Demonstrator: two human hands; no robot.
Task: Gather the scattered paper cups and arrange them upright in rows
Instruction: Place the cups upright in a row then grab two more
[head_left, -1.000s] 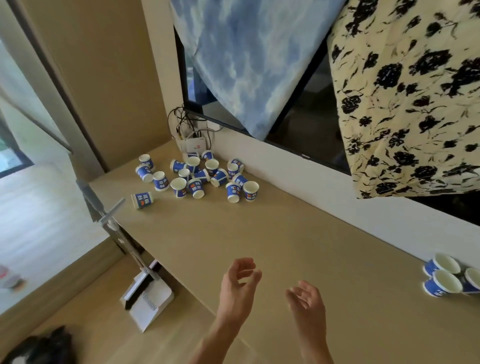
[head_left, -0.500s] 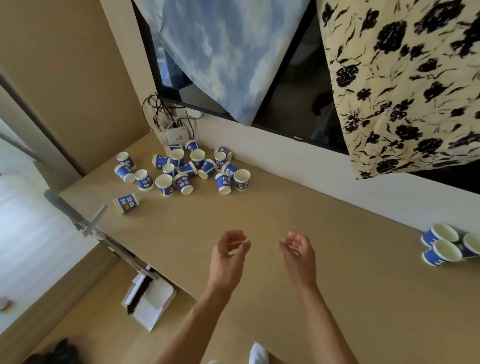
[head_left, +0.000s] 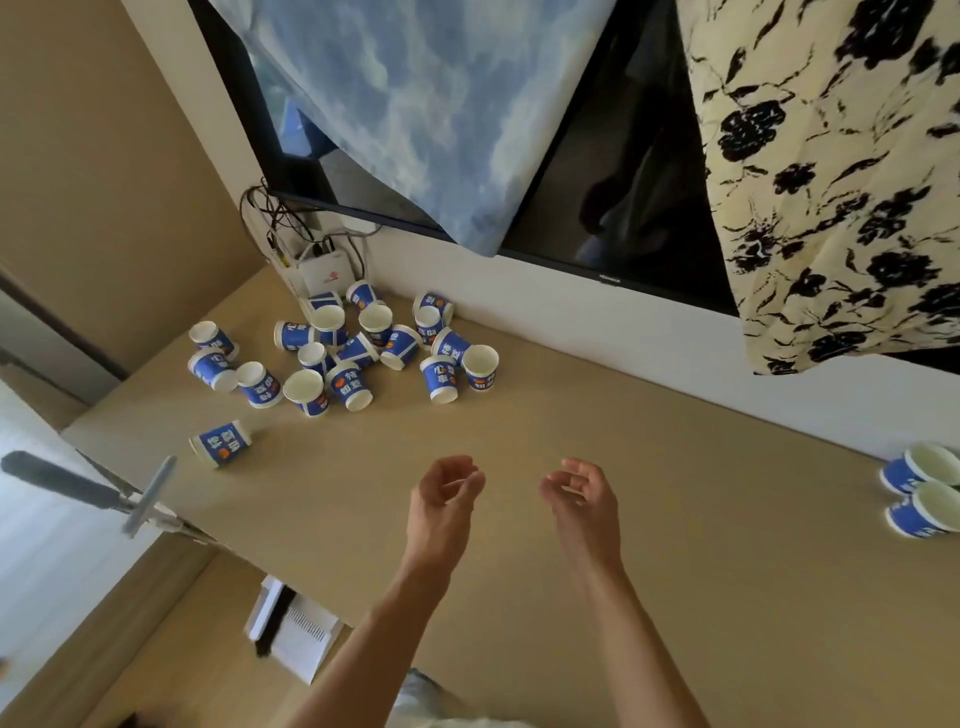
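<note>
Several blue and white paper cups lie jumbled at the far left of the tan desk, some upright, some on their sides or upside down. One cup lies on its side apart, near the desk's left edge. Two more cups lie on their sides at the right edge of view. My left hand and my right hand hover above the desk's middle, fingers loosely curled, holding nothing, well short of the pile.
A white router with cables sits against the wall behind the pile. A dark screen on the wall carries a blue cloth and a floral cloth. A broom handle juts by the desk's left edge; a dustpan lies below.
Both my hands have moved forward over the desk toward the cup pile. The view has shifted closer, so the cups appear larger.
</note>
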